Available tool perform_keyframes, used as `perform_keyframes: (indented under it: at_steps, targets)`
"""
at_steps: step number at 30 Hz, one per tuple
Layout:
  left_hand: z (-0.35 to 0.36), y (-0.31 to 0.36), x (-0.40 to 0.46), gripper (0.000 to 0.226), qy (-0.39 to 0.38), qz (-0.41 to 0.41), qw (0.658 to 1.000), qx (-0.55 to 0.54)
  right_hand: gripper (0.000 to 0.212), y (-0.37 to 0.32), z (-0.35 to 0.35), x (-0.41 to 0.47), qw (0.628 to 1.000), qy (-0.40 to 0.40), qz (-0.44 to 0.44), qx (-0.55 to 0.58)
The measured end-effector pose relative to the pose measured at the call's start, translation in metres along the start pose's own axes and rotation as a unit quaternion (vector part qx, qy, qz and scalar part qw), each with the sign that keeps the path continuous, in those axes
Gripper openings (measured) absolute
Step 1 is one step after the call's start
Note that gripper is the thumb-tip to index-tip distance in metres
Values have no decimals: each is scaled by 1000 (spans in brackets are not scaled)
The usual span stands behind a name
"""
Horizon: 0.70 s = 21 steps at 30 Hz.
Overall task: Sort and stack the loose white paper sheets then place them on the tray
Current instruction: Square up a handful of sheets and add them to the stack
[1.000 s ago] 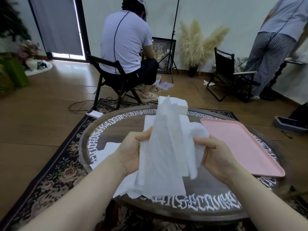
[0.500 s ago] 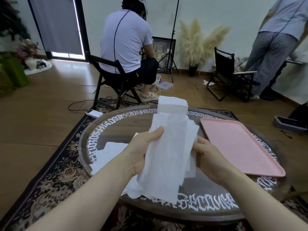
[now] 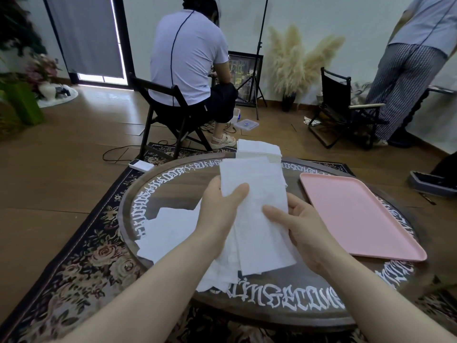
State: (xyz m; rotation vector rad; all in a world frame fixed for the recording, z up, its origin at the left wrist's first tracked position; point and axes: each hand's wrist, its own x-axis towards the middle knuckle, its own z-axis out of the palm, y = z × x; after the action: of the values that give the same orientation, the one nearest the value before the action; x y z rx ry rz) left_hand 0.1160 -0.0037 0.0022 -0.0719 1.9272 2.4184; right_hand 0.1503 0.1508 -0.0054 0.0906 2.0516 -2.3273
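While both bare forearms are reaching in from the near edge, the left hand (image 3: 220, 214) is pinching a folded white paper sheet (image 3: 257, 214) along its left border, thumb curled over the front and fingers hidden behind. The right hand (image 3: 299, 224) is gripping the same sheet from the right, thumb lying flat across its face and fingers wrapping round the back. The sheet is thin, soft and faintly embossed, a long rectangle hanging above the table with its lower end drooping.

Under the hands, loose sheets (image 3: 173, 231) are lying in a crumpled, overlapping heap on the left and near part of the round table (image 3: 284, 310), a dark wooden top ringed with ornate white lettering. To the right of the hands, apart from the held sheet, a pink tray (image 3: 358, 214) is resting on the tabletop; it is smooth, matte, rectangular with rounded corners and a low raised rim, and it is holding nothing. At the far edge of the table a neat square stack of sheets (image 3: 258, 151) is sitting, its layered edges showing.

Beneath the table a dark floral rug (image 3: 81, 263) is spreading over the wooden floor. Beyond, a person in a white shirt (image 3: 190, 60) is sitting on a black folding chair, back turned, and feathery pampas grass (image 3: 294, 58) is standing against the wall.
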Motion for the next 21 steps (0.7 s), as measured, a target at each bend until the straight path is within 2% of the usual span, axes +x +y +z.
perform_keyframes:
  at_steps: [2, 4, 6, 7, 9, 13, 16, 19, 21]
  targets:
    - [-2, 2, 4, 35, 4, 40, 999, 9, 43, -4, -1, 1, 999, 17, -27, 23]
    - [-4, 3, 7, 38, -3, 28, 1000, -14, 38, -7, -1, 2, 996, 8, -53, 64]
    - [-6, 4, 5, 46, -70, -71, 992, -78, 35, -8, -2, 0, 995, -5, -62, 79]
    - [-6, 4, 2, 52, -118, -127, 977, -122, 34, -8, -2, -1, 995, -9, -62, 79]
    - [-4, 1, -3, 54, -180, -173, 951, -181, 38, -6, -2, -3, 996, -4, -60, 67]
    - [0, -6, -4, 44, -130, -144, 958, -212, 55, -5, -3, -5, 994, 49, -99, -3]
    - [-1, -7, -1, 28, -95, -108, 966, -213, 62, -6, -5, -7, 989, 43, -132, -51]
    - [-1, -5, 0, 20, -97, -60, 979, -171, 58, -5, -4, -10, 990, 13, -132, -40]
    - [-2, -2, -1, 25, -112, -48, 978, -167, 51, -5, -5, -10, 989, 9, -140, -36]
